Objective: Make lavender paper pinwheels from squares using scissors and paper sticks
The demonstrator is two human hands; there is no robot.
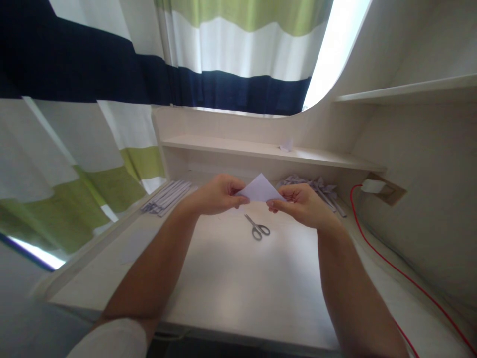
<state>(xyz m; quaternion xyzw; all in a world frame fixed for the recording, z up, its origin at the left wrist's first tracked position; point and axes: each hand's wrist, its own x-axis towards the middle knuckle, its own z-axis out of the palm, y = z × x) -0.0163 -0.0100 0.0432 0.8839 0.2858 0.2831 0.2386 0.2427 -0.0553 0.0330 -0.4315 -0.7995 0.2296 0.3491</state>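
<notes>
A small white paper folded into a triangle (260,189) is held up above the desk, point upward. My left hand (216,195) pinches its left corner between thumb and fingers. My right hand (300,203) pinches the right corner. Both hands hover over the back half of the pale desk (238,283). A pair of grey-handled scissors (257,227) lies on the desk just below the paper, apart from both hands.
A stack of paper strips (168,196) lies at the back left. Folded paper pieces (316,188) pile up at the back right. One small folded piece (286,145) sits on the low shelf. A red cable (391,268) runs from a wall socket (373,186) along the right edge. Striped curtains hang left and behind.
</notes>
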